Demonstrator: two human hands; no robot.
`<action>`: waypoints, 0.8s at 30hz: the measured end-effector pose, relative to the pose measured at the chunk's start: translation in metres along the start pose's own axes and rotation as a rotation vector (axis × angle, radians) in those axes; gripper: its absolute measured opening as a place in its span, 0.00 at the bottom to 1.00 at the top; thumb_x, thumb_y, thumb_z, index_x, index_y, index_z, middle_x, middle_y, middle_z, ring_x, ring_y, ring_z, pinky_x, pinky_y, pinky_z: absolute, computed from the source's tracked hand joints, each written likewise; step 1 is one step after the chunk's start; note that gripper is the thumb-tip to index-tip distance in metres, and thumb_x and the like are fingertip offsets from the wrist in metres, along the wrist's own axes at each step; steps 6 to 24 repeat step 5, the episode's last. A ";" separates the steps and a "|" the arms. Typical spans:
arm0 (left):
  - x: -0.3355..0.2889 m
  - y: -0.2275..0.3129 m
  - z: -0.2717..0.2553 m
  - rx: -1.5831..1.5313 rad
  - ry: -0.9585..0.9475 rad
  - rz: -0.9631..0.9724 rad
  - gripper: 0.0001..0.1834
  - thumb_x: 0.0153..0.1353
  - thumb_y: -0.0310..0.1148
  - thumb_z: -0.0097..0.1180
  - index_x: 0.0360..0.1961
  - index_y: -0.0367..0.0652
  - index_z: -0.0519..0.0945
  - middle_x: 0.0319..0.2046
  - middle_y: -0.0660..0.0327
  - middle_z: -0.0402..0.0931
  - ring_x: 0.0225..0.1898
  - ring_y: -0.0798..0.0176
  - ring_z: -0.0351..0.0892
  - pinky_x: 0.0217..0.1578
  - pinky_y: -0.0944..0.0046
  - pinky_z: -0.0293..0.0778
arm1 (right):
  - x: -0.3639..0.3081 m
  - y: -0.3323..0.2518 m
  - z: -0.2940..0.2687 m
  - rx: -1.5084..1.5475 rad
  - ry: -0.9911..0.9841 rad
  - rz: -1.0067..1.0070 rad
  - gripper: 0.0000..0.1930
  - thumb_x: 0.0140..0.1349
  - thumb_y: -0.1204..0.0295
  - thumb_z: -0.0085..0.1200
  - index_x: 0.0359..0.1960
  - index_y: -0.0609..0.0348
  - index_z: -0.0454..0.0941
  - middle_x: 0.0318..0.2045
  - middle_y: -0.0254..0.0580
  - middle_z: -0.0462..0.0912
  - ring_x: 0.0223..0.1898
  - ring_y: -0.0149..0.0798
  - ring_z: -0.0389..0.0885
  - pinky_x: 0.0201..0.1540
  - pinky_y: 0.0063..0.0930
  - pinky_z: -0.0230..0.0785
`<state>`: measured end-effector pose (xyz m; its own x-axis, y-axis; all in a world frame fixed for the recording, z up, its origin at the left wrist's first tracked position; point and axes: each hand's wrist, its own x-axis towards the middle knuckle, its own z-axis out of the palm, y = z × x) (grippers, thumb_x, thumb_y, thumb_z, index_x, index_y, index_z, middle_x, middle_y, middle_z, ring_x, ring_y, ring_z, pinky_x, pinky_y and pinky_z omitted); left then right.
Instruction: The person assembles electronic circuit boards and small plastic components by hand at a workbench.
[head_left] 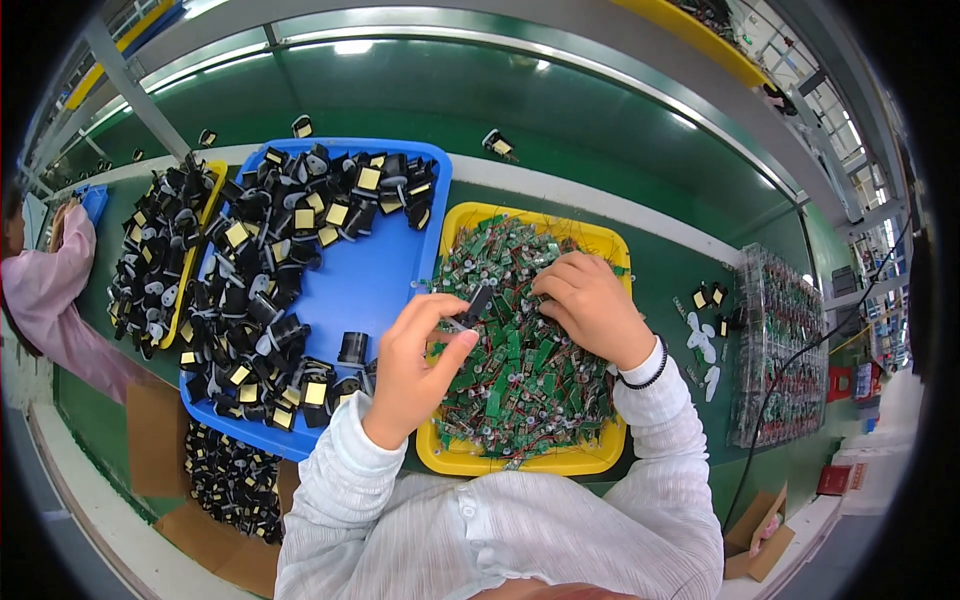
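Observation:
My left hand [415,365] pinches a small black plastic housing [480,304] between thumb and fingers, held up over the left side of a yellow tray [520,465]. That tray is heaped with small green circuit boards [510,380] that have thin wires and little round parts. Over the tray's right side, my right hand [595,305] has its fingers bent together, the tips down at the boards; what lies between them is hidden. Left of my hands, a blue tray [355,270] carries many black housings [270,250] with grey flaps and pale yellow squares.
Further left stands another yellow tray [212,215] of housings beside a co-worker's pink sleeve [65,255]. A cardboard box [155,445] of black parts sits below. Stacked clear trays [780,345] with boards rise at right, crossed by a black cable [762,425]. Behind runs a green conveyor [400,105].

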<state>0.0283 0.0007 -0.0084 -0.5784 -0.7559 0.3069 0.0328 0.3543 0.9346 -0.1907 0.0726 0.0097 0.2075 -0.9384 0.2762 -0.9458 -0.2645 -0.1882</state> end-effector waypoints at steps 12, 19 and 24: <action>0.000 0.002 0.001 -0.021 -0.020 -0.004 0.12 0.54 0.25 0.55 0.40 0.33 0.74 0.40 0.54 0.72 0.36 0.60 0.77 0.34 0.67 0.76 | -0.001 -0.001 -0.010 0.088 0.086 0.149 0.10 0.48 0.73 0.57 0.34 0.55 0.74 0.37 0.37 0.77 0.45 0.43 0.71 0.50 0.35 0.61; 0.000 0.002 0.001 -0.021 -0.020 -0.004 0.12 0.54 0.25 0.55 0.40 0.33 0.74 0.40 0.54 0.72 0.36 0.60 0.77 0.34 0.67 0.76 | -0.001 -0.001 -0.010 0.088 0.086 0.149 0.10 0.48 0.73 0.57 0.34 0.55 0.74 0.37 0.37 0.77 0.45 0.43 0.71 0.50 0.35 0.61; 0.000 0.002 0.001 -0.021 -0.020 -0.004 0.12 0.54 0.25 0.55 0.40 0.33 0.74 0.40 0.54 0.72 0.36 0.60 0.77 0.34 0.67 0.76 | -0.001 -0.001 -0.010 0.088 0.086 0.149 0.10 0.48 0.73 0.57 0.34 0.55 0.74 0.37 0.37 0.77 0.45 0.43 0.71 0.50 0.35 0.61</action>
